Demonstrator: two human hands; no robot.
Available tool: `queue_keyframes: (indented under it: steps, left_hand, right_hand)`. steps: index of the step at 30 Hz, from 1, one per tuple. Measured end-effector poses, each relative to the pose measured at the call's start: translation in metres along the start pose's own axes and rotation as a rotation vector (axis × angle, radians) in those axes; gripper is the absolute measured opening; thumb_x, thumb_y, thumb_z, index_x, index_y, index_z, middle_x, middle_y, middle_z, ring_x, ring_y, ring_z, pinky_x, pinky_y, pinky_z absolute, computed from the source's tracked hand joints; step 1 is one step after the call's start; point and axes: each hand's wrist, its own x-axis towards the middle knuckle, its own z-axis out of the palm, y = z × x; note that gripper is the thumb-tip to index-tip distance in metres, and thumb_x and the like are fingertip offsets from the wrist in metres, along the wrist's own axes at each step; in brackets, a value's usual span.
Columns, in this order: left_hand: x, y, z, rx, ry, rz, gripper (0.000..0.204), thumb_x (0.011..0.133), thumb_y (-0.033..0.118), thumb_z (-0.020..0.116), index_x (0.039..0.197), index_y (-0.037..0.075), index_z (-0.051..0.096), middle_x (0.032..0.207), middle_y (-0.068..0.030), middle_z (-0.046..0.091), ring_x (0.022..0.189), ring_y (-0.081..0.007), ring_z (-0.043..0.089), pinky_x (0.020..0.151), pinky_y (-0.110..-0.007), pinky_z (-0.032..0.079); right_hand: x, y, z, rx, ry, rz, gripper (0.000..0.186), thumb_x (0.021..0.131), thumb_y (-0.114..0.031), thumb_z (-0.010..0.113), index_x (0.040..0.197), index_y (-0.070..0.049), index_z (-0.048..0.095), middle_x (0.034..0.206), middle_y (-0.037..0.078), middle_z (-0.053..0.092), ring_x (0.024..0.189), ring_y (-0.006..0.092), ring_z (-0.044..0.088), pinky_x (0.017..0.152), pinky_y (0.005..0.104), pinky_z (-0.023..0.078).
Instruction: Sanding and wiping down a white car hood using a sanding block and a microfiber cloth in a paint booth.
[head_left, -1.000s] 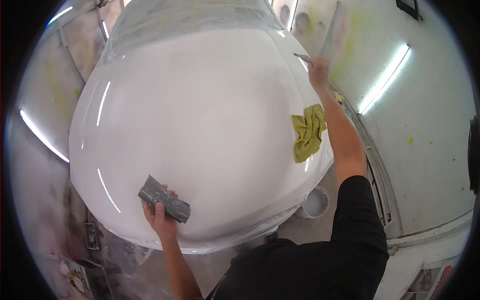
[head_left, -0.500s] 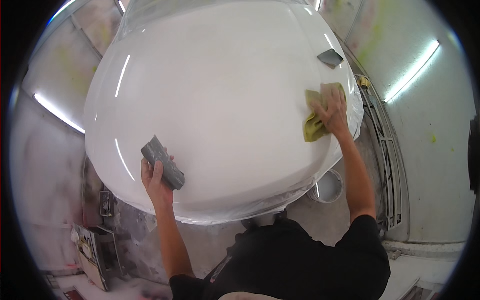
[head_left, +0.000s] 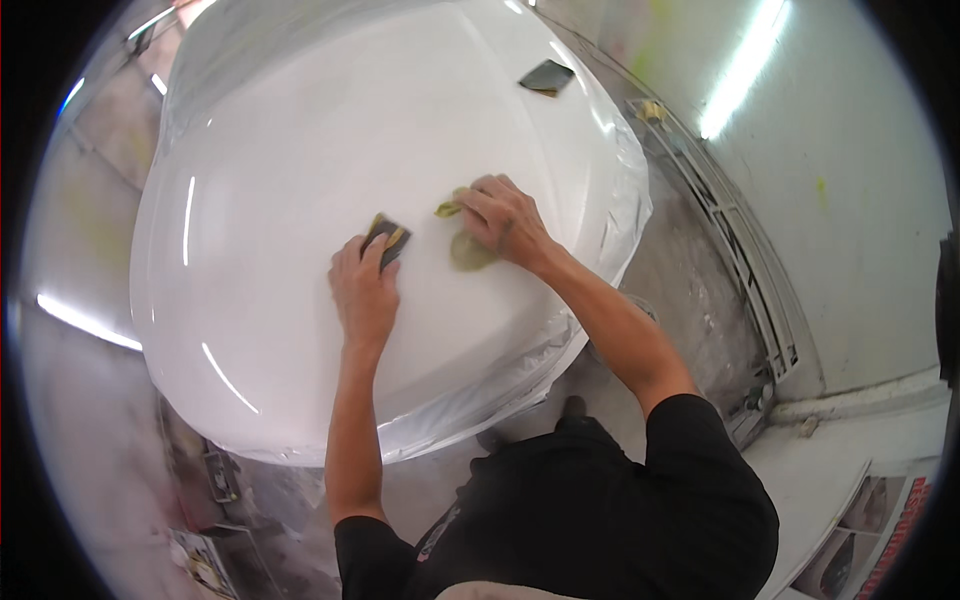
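- Head view, work surface: I see a large white glossy car panel (head_left: pixel 300 200), curved like a bonnet, filling the upper left of the picture. Clear masking film (head_left: pixel 600 240) hangs along its right and lower edges.
- Head view, left hand (head_left: pixel 362 292): it lies palm down on the panel near the middle. The fingers are closed around a small dark sanding block (head_left: pixel 387 240) with a yellowish face, which is pressed flat on the white surface and shows just beyond the fingertips.
- Head view, right hand (head_left: pixel 505 220): it lies on the panel just to the right of the block, apart from the left hand. The fingers are bent and pressed down on a yellow-green cloth (head_left: pixel 468 250); one corner of the cloth sticks out to the left of the fingers, another part shows below the palm.
- Head view, other items: a second dark flat pad (head_left: pixel 547 77) lies alone on the panel's far right edge, well apart from both hands.
- Head view, surroundings: I note a metal floor grating (head_left: pixel 740 260) to the right of the panel, and a long bright light strip (head_left: pixel 745 65) on the pale wall.
- Head view, printed matter: sheets of printed paper (head_left: pixel 870 540) in red and grey lie at the lower right corner; details too small to tell.
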Motion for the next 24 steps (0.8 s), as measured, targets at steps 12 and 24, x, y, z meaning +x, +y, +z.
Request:
queue_keyframes:
  steps: [12,24]
  left_hand:
    - [-0.047,0.032,0.091,0.295,0.17,-0.18,0.036,0.106,0.007,0.067,0.142,0.003,0.073,0.144,-0.0153,0.07,0.133,-0.0367,0.06,0.116,-0.048,0.045]
    - [-0.062,-0.009,0.102,0.647,0.26,-0.542,0.044,0.119,0.03,0.057,0.143,-0.005,0.067,0.139,-0.0217,0.073,0.119,-0.0343,0.073,0.104,-0.046,0.059]
  right_hand:
    - [-0.506,0.307,-0.18,0.315,0.524,1.242,0.049,0.102,-0.015,0.061,0.149,-0.005,0.07,0.134,0.017,0.076,0.117,0.0275,0.075,0.103,0.0402,0.058]
    - [-0.787,0.579,0.036,0.225,-0.141,1.417,0.048,0.097,-0.011,0.067,0.144,-0.004,0.066,0.132,0.022,0.074,0.122,0.0371,0.072,0.107,0.0441,0.055]
